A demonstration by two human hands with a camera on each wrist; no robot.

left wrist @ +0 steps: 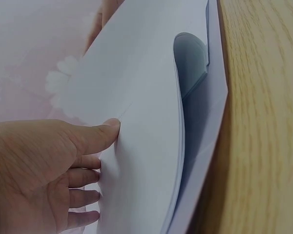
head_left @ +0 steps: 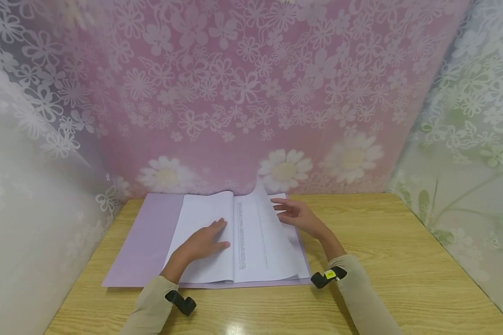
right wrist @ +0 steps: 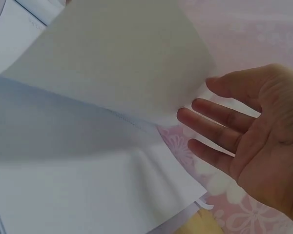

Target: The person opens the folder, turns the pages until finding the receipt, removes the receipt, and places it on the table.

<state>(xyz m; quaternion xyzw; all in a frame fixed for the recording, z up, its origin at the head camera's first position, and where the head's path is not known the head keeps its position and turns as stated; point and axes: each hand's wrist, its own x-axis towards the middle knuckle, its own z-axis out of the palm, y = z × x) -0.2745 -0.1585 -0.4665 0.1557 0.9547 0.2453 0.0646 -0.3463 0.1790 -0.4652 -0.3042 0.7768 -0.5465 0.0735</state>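
Observation:
A lilac folder (head_left: 152, 237) lies open with white sheets spread on both sides of its fold. My left hand (head_left: 203, 241) rests on the left-hand pages (head_left: 193, 211), its fingers extended; the left wrist view shows the hand (left wrist: 49, 170) with the thumb on the paper. One printed sheet (head_left: 255, 232) on the right side is raised, its top corner curling upward. Beside that sheet's right edge is my right hand (head_left: 299, 217). In the right wrist view this hand (right wrist: 254, 131) has fairly straight, spread fingers, with the tips touching the lifted sheet (right wrist: 122, 58).
The folder lies on a wood-grain table (head_left: 385, 251), near a pink floral backdrop (head_left: 243, 93). Pale floral panels stand at the left (head_left: 33, 186) and right (head_left: 478, 163). Each sleeved wrist carries a small black camera (head_left: 181, 302).

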